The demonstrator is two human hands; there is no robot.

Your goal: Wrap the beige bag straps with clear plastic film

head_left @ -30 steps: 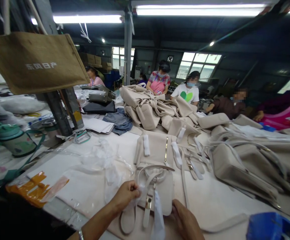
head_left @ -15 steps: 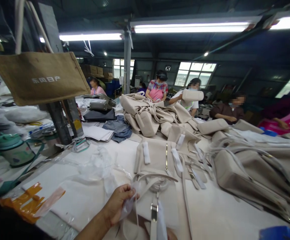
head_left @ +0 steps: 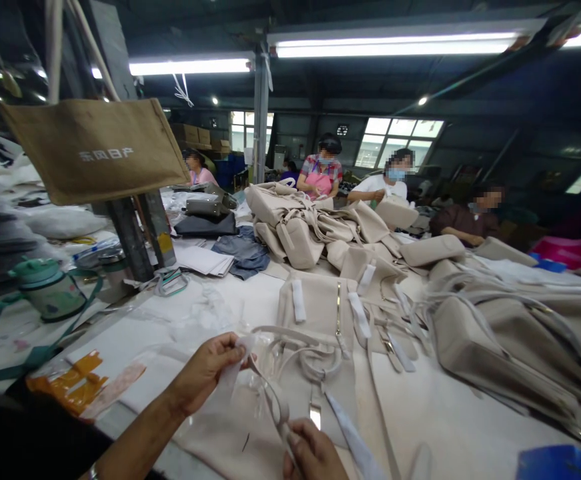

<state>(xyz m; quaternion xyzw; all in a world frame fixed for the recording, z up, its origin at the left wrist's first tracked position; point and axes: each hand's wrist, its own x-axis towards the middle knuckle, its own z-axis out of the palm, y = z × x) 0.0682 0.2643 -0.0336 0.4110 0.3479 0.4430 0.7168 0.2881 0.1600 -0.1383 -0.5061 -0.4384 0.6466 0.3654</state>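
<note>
While the right hand (head_left: 315, 448) has its fingers curled around a flat beige strap (head_left: 273, 393), the left hand (head_left: 213, 367) pinches translucent white film (head_left: 230, 380) between thumb and fingertips. Just beyond the right hand, a beige leather-like bag (head_left: 340, 383) lies flat on the pale tabletop (head_left: 470, 413), its shiny gold clasp (head_left: 315, 415) facing up. Uneven pulling could tear the thin film, and dragging the strap carelessly might scuff the bag. Farther back rises a heap of beige bags (head_left: 300, 243); behind it, a person in a pink apron (head_left: 320, 181) stands under bright tube lamps (head_left: 395, 47).
</note>
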